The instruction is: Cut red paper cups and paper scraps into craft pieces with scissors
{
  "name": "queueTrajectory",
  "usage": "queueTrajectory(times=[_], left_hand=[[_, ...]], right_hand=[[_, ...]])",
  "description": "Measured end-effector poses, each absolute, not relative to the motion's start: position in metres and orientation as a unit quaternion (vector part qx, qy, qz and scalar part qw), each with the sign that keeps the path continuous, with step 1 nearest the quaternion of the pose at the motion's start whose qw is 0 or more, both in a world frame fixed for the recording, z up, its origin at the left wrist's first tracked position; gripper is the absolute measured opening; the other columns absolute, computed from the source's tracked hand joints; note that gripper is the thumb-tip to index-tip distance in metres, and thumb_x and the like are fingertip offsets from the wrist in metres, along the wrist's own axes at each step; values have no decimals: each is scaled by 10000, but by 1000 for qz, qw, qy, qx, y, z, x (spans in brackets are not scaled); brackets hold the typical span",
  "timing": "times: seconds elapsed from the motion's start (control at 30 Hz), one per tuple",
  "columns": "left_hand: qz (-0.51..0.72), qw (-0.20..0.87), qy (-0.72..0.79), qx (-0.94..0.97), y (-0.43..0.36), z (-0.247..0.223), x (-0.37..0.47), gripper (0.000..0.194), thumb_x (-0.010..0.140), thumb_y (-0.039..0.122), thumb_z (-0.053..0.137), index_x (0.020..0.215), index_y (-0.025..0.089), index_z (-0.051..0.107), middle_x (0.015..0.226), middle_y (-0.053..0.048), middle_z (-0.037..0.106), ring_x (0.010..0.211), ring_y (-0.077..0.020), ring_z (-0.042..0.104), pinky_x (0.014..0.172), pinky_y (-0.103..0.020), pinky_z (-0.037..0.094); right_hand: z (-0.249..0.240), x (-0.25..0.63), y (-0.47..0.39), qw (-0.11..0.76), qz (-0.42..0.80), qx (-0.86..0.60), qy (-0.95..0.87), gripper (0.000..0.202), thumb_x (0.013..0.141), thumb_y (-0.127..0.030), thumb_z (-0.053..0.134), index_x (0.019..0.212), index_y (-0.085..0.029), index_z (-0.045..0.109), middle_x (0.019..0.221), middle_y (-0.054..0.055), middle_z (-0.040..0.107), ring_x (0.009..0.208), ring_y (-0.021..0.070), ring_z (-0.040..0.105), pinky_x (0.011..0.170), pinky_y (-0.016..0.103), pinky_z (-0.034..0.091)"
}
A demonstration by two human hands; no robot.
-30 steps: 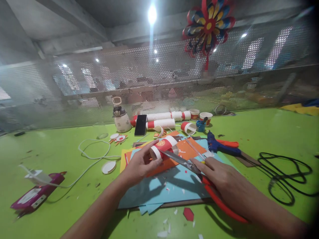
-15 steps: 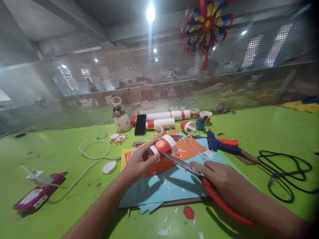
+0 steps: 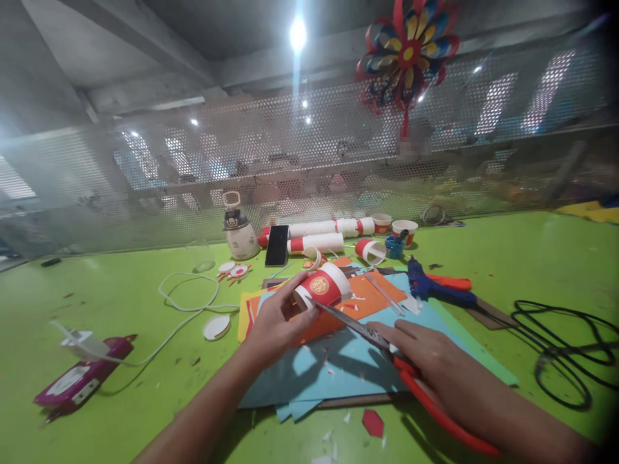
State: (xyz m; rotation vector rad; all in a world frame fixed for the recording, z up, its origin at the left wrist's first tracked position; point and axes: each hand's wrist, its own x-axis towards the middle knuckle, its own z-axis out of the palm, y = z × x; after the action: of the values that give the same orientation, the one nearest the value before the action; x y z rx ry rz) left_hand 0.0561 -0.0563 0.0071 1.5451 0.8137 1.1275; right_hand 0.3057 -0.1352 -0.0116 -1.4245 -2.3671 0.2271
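Note:
My left hand (image 3: 280, 319) grips a red and white paper cup (image 3: 325, 287) by its left end, the cup lying tilted on its side in the air. A gold emblem shows on its red band. My right hand (image 3: 435, 361) is closed round the red handles of a pair of scissors (image 3: 358, 325). The blades point left and lie against the cup's lower edge, close to my left thumb. Under both hands are stacked sheets of blue paper (image 3: 348, 374) and orange paper (image 3: 382, 293), with white and red scraps on them.
Behind stand stacked white cups (image 3: 316, 243), a phone (image 3: 277, 245), a bottle (image 3: 242, 238) and a blue paint pot (image 3: 394, 246). At right lie a blue glue gun (image 3: 438, 289) and black cable (image 3: 556, 354). A purple power strip (image 3: 84, 380) with a white cable lies left.
The cup has turned slightly in my left hand, showing more of its emblem. The scissors still rest at its edge. The whole view has shifted a little.

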Motion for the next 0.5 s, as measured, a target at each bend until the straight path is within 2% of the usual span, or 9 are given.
queueTrajectory(times=[0.27, 0.5], left_hand=[[480, 463, 351, 657, -57, 2, 59, 597, 779, 294, 683, 1333, 173, 497, 1291, -128, 589, 1125, -262, 583, 972, -382, 459], [482, 450, 370, 655, -57, 0, 60, 587, 767, 302, 691, 1316, 183, 522, 1272, -129, 603, 1113, -271, 587, 966, -401, 461]], right_hand=[[-1, 297, -141, 177, 86, -534, -822, 362, 882, -120, 427, 1182, -226, 600, 862, 87, 673, 786, 253, 663, 708, 399, 544], [-7, 294, -141, 181, 93, -537, -819, 376, 892, -119, 405, 1208, -207, 588, 935, 113, 708, 866, 274, 678, 749, 440, 549]])
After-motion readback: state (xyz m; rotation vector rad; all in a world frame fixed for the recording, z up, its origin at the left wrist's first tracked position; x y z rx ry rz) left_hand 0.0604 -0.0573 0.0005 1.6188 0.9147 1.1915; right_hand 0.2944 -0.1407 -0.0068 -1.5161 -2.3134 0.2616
